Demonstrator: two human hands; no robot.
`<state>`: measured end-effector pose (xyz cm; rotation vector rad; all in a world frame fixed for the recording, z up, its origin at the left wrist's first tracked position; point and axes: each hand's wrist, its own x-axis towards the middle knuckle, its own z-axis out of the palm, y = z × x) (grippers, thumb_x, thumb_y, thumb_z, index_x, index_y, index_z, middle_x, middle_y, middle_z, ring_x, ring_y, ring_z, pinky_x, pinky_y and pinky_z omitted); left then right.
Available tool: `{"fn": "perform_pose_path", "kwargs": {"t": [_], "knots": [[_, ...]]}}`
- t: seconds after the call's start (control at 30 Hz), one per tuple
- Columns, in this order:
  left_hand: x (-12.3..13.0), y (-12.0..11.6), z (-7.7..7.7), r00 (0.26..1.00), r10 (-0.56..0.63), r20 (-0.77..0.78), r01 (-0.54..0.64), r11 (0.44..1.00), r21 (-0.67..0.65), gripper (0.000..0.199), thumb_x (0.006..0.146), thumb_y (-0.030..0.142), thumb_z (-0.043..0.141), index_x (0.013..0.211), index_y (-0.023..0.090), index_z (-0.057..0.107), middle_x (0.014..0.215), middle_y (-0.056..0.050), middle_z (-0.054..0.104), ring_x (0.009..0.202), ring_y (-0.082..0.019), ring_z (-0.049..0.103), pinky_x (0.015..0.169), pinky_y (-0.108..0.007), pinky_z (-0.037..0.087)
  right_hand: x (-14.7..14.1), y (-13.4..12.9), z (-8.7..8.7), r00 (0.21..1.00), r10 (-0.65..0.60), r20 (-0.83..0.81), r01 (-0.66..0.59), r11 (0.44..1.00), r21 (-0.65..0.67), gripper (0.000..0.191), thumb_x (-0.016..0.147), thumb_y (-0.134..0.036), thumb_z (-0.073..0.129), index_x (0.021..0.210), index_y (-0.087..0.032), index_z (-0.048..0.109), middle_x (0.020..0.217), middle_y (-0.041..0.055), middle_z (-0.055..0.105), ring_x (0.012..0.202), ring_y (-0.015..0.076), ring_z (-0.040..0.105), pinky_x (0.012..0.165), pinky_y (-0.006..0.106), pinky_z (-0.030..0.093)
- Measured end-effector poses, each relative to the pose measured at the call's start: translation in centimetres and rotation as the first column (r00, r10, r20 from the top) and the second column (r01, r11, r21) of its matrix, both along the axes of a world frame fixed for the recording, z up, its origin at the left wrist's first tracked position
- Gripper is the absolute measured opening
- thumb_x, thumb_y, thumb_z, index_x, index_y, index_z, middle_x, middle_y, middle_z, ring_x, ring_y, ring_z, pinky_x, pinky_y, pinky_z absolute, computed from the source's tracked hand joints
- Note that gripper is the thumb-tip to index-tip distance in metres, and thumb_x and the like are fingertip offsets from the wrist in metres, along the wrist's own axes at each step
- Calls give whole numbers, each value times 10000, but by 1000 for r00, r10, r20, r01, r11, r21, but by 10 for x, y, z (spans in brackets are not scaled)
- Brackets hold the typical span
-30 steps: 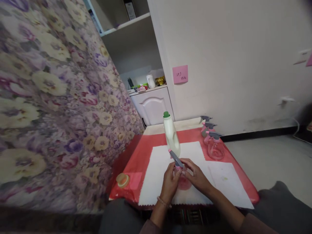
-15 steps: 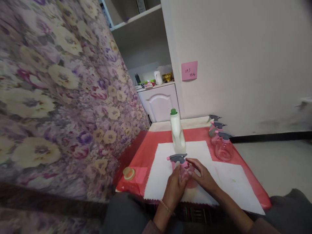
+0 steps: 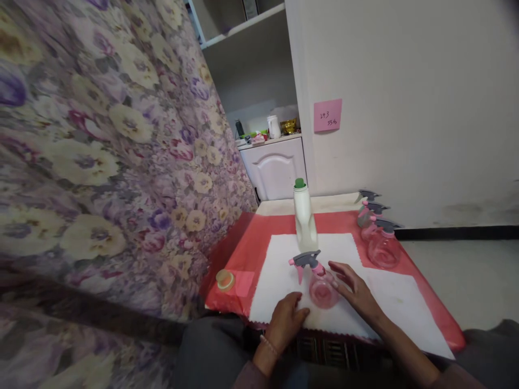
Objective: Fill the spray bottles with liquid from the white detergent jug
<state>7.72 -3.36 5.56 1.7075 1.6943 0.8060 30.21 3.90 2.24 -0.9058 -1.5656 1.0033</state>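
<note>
A clear pink spray bottle [image 3: 323, 296] with a grey and pink trigger head [image 3: 307, 260] stands on a white cloth in front of me, its nozzle toward the left. My left hand [image 3: 286, 319] rests at the cloth's near edge, left of the bottle and apart from it, with fingers loosely spread and nothing held. To the bottle's right is my right hand [image 3: 357, 294], fingers parted; a fingertip is at the bottle's side, and I cannot tell whether it touches. Behind the bottle stands a pale jug-like bottle [image 3: 305, 219] with a green cap [image 3: 299, 183].
More spray bottles [image 3: 383, 251] stand in a row at the table's right. A small round jar [image 3: 224, 280] sits at the left beside a pink note [image 3: 244, 283]. White paper [image 3: 399, 302] lies at the right. A floral curtain [image 3: 133, 178] hangs along the left.
Both hands have come off the spray bottle, the left moving down and left, the right shifting to its right side. The bottle now stands by itself. The view has turned slightly left.
</note>
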Motion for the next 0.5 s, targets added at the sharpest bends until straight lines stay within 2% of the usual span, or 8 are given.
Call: {"fn": "perform_pose_path", "kwargs": {"t": [0.1, 0.2, 0.27, 0.37, 0.5], "knots": [[-18, -3, -1, 999, 21, 43, -21, 1000, 14, 289, 732, 320, 632, 992, 214, 702, 929, -71, 758, 824, -227, 695, 763, -338, 538, 8, -9, 2, 991, -129, -17, 129, 992, -9, 411, 858, -429, 605, 1210, -218, 574, 1190, 117, 640, 1079, 264, 639, 941, 447, 536], [-49, -6, -3, 991, 112, 74, -117, 991, 61, 292, 760, 363, 594, 979, 190, 682, 877, -64, 745, 774, -205, 694, 715, -313, 543, 14, -29, 11, 960, -281, 9, 279, 958, 67, 291, 890, -409, 564, 1101, -210, 587, 878, 63, 675, 775, 214, 666, 743, 366, 564], [-76, -9, -6, 974, 212, 83, -220, 969, 111, 346, 782, 428, 551, 975, 163, 662, 868, -79, 734, 804, -215, 695, 742, -330, 548, 11, -46, 16, 970, -241, 37, 234, 962, 141, 226, 911, -387, 531, 1049, -217, 585, 754, 27, 643, 630, 184, 625, 622, 317, 537], [-122, -10, -11, 925, 373, 69, -379, 907, 181, 429, 783, 486, 491, 987, 136, 632, 867, -99, 729, 828, -235, 703, 769, -359, 559, -10, -67, 14, 986, -85, 142, 57, 981, 186, 191, 916, -372, 516, 980, -223, 617, 715, 24, 647, 624, 190, 625, 595, 306, 521], [-178, -2, -13, 792, 610, -16, -575, 755, 314, 492, 802, 460, 446, 1118, 107, 579, 999, -144, 704, 925, -258, 691, 846, -398, 543, -43, -81, 1, 962, 51, 270, -91, 987, 136, 197, 926, -361, 502, 966, -232, 646, 729, 18, 662, 646, 183, 618, 643, 304, 520]]}}
